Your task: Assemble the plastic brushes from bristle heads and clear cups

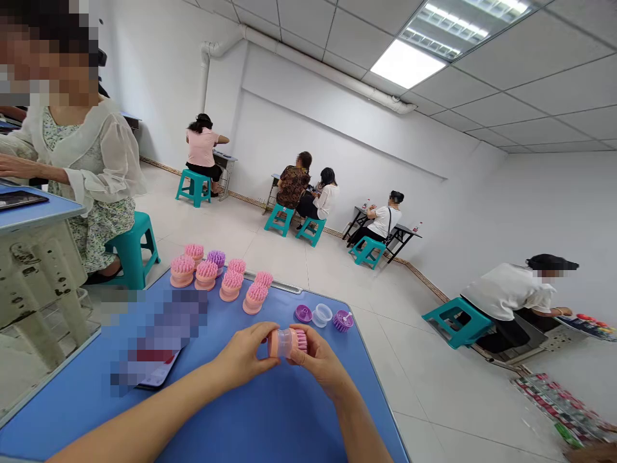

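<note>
Above the blue desktop I hold a small round scrub brush (285, 343) on its side, its pink bristles facing right. It has a peach base and a clear middle section. The fingers and thumb of my left hand (248, 350) grip the peach end. Around the bristle end, my right hand (319, 360) is closed, covering part of the bristles. Just beyond my right hand lie a purple cap (303, 313), a clear cup (322, 314) and a purple bristle head (343, 320) with a pale stem. Several peach brushes with pink bristles (231, 285) stand farther back, beside one with purple bristles (216, 260).
A phone (164, 370), partly blurred, lies on the blue desk (231, 418) left of my hands. One person (96, 154) sits close by at another desk on the left. Other people sit on teal stools (367, 252) along the walls. Bottles (562, 402) stand on the floor at right.
</note>
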A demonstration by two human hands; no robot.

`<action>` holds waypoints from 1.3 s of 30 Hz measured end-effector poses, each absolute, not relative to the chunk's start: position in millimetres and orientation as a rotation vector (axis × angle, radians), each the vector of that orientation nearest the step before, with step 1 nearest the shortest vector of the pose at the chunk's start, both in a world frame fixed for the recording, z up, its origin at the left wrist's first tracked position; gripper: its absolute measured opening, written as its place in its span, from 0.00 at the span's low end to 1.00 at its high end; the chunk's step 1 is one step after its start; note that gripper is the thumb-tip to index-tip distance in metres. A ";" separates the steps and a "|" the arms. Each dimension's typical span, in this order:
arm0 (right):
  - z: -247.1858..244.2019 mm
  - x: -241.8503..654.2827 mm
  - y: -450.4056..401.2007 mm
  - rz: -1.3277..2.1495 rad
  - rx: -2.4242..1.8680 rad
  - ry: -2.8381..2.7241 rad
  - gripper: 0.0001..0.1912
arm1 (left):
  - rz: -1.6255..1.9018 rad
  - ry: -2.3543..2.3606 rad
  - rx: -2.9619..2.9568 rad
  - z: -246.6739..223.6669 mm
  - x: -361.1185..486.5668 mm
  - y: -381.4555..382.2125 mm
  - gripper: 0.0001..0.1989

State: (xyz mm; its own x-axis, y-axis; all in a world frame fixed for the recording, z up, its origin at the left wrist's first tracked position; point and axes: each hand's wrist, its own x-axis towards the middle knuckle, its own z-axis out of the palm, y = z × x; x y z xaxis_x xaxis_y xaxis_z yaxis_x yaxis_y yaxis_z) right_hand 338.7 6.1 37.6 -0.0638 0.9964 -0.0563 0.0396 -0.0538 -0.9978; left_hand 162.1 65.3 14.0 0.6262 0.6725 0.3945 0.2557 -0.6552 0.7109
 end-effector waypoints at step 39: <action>34.7 332.1 12.3 1.373 -1.351 -1.147 0.22 | 1.059 0.551 2.551 11.1 161.0 70.4 0.21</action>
State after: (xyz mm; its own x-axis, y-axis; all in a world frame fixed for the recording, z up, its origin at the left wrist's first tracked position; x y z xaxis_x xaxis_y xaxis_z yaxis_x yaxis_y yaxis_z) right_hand 332.1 12.3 34.7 -0.0330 0.9797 -0.1979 0.0199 -0.1973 -0.9801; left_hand 161.0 70.4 11.1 0.6498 0.4654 0.6010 0.2251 -0.8730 0.4326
